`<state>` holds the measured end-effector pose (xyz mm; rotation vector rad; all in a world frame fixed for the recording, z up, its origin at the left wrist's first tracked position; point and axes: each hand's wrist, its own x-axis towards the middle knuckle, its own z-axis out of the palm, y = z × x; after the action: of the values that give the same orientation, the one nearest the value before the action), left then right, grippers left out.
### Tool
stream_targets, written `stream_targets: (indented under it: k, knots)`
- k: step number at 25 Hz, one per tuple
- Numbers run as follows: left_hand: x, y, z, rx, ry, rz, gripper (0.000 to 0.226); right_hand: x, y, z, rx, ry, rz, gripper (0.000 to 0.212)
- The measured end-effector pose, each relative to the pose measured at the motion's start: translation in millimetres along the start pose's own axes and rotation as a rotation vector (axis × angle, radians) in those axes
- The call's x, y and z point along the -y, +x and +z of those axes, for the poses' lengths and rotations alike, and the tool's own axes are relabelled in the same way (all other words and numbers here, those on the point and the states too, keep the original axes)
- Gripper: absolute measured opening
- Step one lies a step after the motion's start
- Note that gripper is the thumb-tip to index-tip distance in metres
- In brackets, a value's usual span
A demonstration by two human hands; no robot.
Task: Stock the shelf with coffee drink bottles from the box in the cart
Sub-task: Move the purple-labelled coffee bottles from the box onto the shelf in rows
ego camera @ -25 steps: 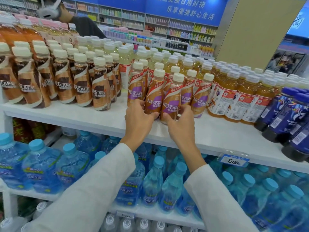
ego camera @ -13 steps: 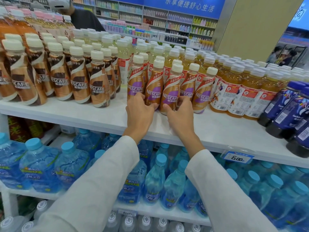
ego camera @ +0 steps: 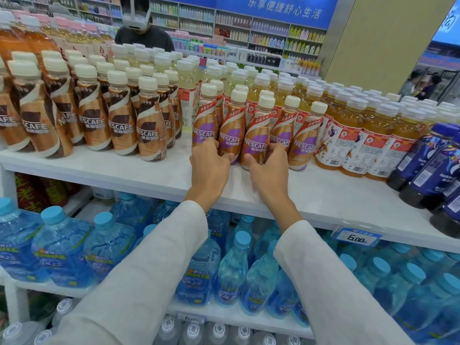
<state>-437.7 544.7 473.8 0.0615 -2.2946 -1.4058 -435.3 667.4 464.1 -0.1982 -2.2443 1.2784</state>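
Five purple-labelled coffee bottles (ego camera: 257, 135) stand upright in a tight cluster at the centre of the frame, on the white top shelf (ego camera: 119, 168), set back a little from its front edge. They have cream caps and touch one another at the shoulders.

The left hand (ego camera: 210, 168) reaches in from below with its fingers curled round the foot of the cluster's left end. The fingertips lie against the leftmost bottle and the thumb points toward the second. Which of the two it actually holds I cannot tell.

The right hand (ego camera: 270, 170) sits just beside it. Its thumb presses the front of the middle bottle and its fingers wrap behind that bottle, into the gap before the fourth. Both hands are half closed on the bottles' lower parts, and the bottles' bases stay on the shelf. White sleeves (ego camera: 139, 282) run down to the lower edge of the frame.

Left of the cluster stand rows of brown-labelled coffee bottles (ego camera: 149, 130). Right of it are amber tea bottles (ego camera: 348, 138), and dark blue bottles (ego camera: 428, 168) stand at the right edge. On the shelf below are blue-capped water bottles (ego camera: 62, 245), with a price tag (ego camera: 358, 236) at lower right. A person wearing a headset (ego camera: 143, 33) stands behind the shelf at the top.
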Motion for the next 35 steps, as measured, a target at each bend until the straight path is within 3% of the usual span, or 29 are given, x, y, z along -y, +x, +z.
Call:
stream_targets:
  k: [35]
  knots:
    - [11.4,-5.3,-1.4,0.007,0.070,0.061,0.048,-8.3,-1.7,-4.7,0.051,-0.023,-0.013,0.057]
